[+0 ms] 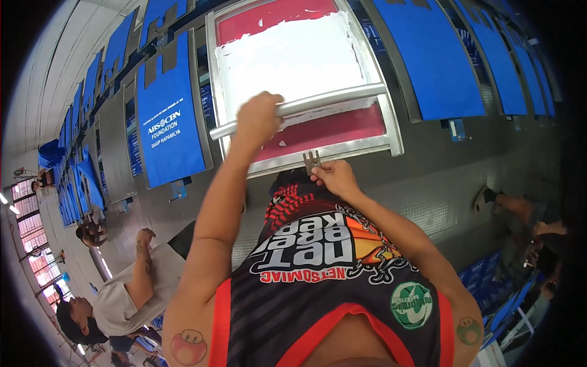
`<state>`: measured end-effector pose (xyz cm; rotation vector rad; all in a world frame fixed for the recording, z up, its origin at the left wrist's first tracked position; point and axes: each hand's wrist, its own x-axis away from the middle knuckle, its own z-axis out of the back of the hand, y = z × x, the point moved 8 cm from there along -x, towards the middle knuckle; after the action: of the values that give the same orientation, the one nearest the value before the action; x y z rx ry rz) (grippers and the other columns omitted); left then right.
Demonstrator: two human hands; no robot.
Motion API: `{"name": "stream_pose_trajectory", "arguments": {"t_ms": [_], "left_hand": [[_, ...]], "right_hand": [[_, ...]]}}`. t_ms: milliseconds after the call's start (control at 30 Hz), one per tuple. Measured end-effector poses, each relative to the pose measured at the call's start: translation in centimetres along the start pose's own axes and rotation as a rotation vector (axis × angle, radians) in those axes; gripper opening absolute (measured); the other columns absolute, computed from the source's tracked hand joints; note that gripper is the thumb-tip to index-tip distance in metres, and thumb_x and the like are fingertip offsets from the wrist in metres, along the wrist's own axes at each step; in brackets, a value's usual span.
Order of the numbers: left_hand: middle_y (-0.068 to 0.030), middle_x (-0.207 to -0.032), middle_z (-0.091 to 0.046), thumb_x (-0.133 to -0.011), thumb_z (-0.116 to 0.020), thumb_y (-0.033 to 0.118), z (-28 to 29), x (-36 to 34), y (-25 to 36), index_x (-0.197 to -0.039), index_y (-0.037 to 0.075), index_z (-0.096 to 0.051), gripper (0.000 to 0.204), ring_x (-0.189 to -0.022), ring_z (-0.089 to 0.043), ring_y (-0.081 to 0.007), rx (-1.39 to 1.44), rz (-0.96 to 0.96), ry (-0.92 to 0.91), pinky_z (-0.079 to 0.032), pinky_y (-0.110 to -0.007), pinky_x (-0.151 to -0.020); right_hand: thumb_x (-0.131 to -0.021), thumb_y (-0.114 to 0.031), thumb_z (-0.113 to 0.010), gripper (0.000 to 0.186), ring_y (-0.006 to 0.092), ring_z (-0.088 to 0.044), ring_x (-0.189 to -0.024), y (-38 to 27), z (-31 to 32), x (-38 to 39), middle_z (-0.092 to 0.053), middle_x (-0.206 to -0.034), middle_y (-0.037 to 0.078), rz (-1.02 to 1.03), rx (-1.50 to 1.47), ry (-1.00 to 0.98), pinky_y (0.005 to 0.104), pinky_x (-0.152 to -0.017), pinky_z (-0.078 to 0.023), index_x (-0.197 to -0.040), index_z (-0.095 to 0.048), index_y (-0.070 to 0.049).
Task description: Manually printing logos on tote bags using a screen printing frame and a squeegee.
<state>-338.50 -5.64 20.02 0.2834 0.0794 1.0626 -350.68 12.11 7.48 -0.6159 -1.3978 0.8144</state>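
A metal-framed printing screen [391, 131] with a red mesh and a broad layer of white ink lies on the long grey table in front of me. My left hand [259, 116] is closed around the long silver squeegee bar [333, 99] that lies across the screen's near part. My right hand [334, 177] pinches a small metal clip [312, 161] at the middle of the frame's near edge. My black, red-trimmed jersey fills the lower middle of the view.
Blue printed bags [168, 116] lie in rows along the grey table [440, 183], left and right of the screen. A person in a white shirt [131, 293] sits at lower left. Another person's arm and foot [507, 205] show at right beside stacked blue bags [489, 281].
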Motion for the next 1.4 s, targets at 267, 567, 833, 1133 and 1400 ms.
{"name": "stream_pose_trajectory", "arguments": {"t_ms": [267,567,833,1133,1400], "left_hand": [[-0.0229,-0.137,-0.040,-0.061,-0.086,0.017,-0.5,8.5,-17.7,-0.110,0.006,-0.064,0.056,-0.123,-0.046,-0.0343,0.432,0.476,0.186,-0.039,-0.042,-0.101],[-0.0125,-0.109,-0.062,-0.070,-0.070,-0.010,-6.6,8.8,-18.9,-0.126,-0.009,-0.049,0.059,-0.098,-0.061,-0.0200,1.502,0.545,0.320,-0.048,-0.031,-0.089],[-0.0120,-0.105,-0.064,-0.072,-0.072,-0.004,-4.3,-1.5,0.6,-0.112,-0.007,-0.058,0.043,-0.098,-0.061,-0.0203,1.442,0.385,0.314,-0.047,-0.032,-0.089],[-0.0072,-0.100,-0.065,-0.074,-0.076,0.005,-9.1,-9.4,15.8,-0.105,-0.001,-0.064,0.033,-0.095,-0.059,-0.0164,1.357,0.423,0.240,-0.043,-0.031,-0.089],[-0.0104,-0.105,-0.064,-0.074,-0.078,0.009,-10.3,-9.6,18.7,-0.108,-0.003,-0.063,0.039,-0.097,-0.058,-0.0169,1.350,0.518,0.271,-0.043,-0.032,-0.089]], "right_hand": [[-0.093,-0.044,-0.047,0.048,0.0234,-0.068,-0.071,-6.3,15.2,1.0,-0.069,-0.075,0.014,-0.016,0.413,0.398,0.0380,-0.066,-0.050,-0.095,-0.069,-0.001],[-0.089,-0.062,-0.044,0.071,0.0344,-0.062,-0.102,-1.4,23.4,-3.6,-0.066,-0.101,0.024,-0.123,0.020,0.645,0.0399,-0.087,-0.045,-0.103,-0.067,0.004],[-0.088,-0.054,-0.057,0.061,0.0157,-0.060,-0.081,1.0,39.7,3.2,-0.067,-0.083,0.012,0.046,-0.323,0.700,0.0314,-0.075,-0.047,-0.093,-0.068,0.006],[-0.087,-0.055,-0.057,0.064,0.0158,-0.059,-0.076,2.9,57.1,5.3,-0.066,-0.082,0.012,-0.007,-0.122,0.692,0.0316,-0.072,-0.047,-0.089,-0.067,0.008],[-0.082,-0.059,-0.061,0.069,0.0202,-0.060,-0.087,1.9,60.6,3.6,-0.066,-0.093,0.017,0.006,-0.021,0.671,0.0348,-0.079,-0.046,-0.097,-0.066,0.008]]}}
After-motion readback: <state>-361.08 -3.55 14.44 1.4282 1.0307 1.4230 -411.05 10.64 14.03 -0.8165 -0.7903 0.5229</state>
